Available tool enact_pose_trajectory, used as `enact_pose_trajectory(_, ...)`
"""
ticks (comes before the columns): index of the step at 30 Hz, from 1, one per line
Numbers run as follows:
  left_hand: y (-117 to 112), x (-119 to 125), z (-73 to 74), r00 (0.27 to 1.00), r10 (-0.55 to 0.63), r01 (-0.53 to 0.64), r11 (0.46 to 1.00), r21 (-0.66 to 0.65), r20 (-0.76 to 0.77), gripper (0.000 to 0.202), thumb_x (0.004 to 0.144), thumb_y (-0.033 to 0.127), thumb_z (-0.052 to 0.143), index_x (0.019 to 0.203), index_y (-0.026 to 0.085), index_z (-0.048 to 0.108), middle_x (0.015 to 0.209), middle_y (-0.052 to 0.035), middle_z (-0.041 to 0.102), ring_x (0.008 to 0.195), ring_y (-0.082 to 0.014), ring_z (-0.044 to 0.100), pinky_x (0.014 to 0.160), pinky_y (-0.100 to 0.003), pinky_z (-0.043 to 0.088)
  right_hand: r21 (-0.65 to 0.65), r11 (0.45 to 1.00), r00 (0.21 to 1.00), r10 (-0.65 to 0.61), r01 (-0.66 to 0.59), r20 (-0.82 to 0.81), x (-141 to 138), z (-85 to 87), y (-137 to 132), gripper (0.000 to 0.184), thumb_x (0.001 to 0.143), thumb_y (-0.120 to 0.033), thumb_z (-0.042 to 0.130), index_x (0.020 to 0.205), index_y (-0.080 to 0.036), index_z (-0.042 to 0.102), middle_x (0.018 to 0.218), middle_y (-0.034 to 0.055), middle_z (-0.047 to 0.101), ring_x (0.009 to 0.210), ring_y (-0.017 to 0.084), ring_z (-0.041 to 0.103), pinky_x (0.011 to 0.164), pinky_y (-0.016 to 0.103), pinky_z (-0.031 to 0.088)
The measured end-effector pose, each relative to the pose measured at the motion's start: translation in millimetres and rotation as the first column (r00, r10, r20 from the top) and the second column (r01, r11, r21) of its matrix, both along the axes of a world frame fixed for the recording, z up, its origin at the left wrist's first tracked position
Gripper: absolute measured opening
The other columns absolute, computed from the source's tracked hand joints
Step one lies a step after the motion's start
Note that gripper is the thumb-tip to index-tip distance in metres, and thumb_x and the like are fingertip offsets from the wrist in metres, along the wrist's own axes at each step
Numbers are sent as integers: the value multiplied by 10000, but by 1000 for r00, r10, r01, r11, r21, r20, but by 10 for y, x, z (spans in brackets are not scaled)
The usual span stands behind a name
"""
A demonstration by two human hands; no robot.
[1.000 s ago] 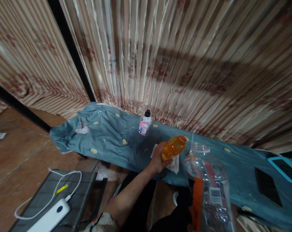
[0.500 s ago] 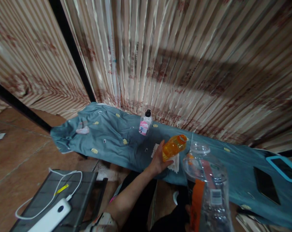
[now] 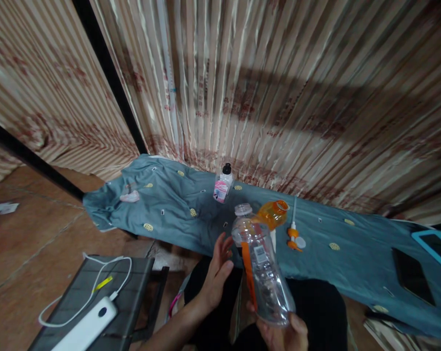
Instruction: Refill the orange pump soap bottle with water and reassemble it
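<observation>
- plastic and see-through, the clear bottle point(image 3: 262, 273) sat tilted in the right hand point(image 3: 284, 334), base low in the palm, neck pointing up and away toward the tabletop.
- the right grip was closed around the bottle's base, and an orange strip ran down the bottle's side.
- the left hand point(image 3: 216, 273) hung just beside the bottle, its grip wide, fingers spread, holding nothing; whether it touched the bottle could not be told.
- behind the neck, an orange bottle point(image 3: 275, 213) lay tilted on the teal cloth point(image 3: 169, 219) covering the tabletop.
- a white-and-orange pump piece point(image 3: 294, 236) lay just right of it.
- a small pink-labelled bottle point(image 3: 222, 187) stood farther back, upright, near the striped curtain point(image 3: 278, 97).
</observation>
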State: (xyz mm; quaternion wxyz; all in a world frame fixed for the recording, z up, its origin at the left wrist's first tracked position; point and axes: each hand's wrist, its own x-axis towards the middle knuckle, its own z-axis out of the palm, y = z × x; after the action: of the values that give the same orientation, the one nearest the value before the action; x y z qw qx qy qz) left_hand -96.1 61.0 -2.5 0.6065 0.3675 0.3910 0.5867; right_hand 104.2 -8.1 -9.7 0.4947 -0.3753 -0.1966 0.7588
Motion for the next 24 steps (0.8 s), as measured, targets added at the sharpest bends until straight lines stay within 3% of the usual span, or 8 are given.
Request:
enact_pose_trajectory(2,-83,-1,88,995,-55,55,998,-3,80,973,807,743,762,1566,237,425,1550,-177,578,1503,-389,508,1292,-567,380,-21,1000,999,21,-22,-43,-126,-135,133,595,680,-741,851,1031,-262,805,1054,127,808,908,297,768,714,386,586)
enact_pose_trajectory(5,-96,-4,185,987,-118,127,989,-81,106,922,671,652,918,1404,240,538,1231,-116,739,1171,-347,721,1048,-505,605,-13,998,993,59,-61,-99,-317,-268,274,511,672,-679,881,910,-236,790,964,95,813,801,232,760,667,337,578)
enact_pose_trajectory(10,6,-126,227,1000,19,-15,979,-205,19,810,547,483,998,1178,226,561,913,0,735,777,-212,717,719,-342,636,52,990,980,137,-131,-144,-575,-359,418,567,738,-662,852,1031,-192,731,933,41,764,746,154,692,687,337,594)
enact_pose_trajectory(15,134,-276,257,981,141,-167,962,-214,-135,747,510,363,990,1120,197,593,986,-24,768,937,-250,755,886,-382,639,16,985,978,174,-174,-116,-776,-374,483,546,733,-539,898,1113,-188,722,1036,56,775,878,201,737,843,435,623)
enact_pose_trajectory(20,334,-381,272,944,221,-262,954,-148,-244,852,474,314,985,1224,197,599,1109,-51,781,1051,-278,763,1013,-435,610,-64,993,995,99,-100,-19,-888,-415,414,627,704,-498,931,1238,-252,713,1226,90,785,967,258,789,825,407,614)
enact_pose_trajectory(24,598,-517,252,910,300,-332,941,-69,-287,889,484,334,985,1264,189,584,1132,-76,777,1057,-288,768,1015,-451,609,-86,995,994,52,-44,95,-790,-402,329,674,710,-514,938,1293,-264,712,1239,121,782,952,272,800,790,384,609)
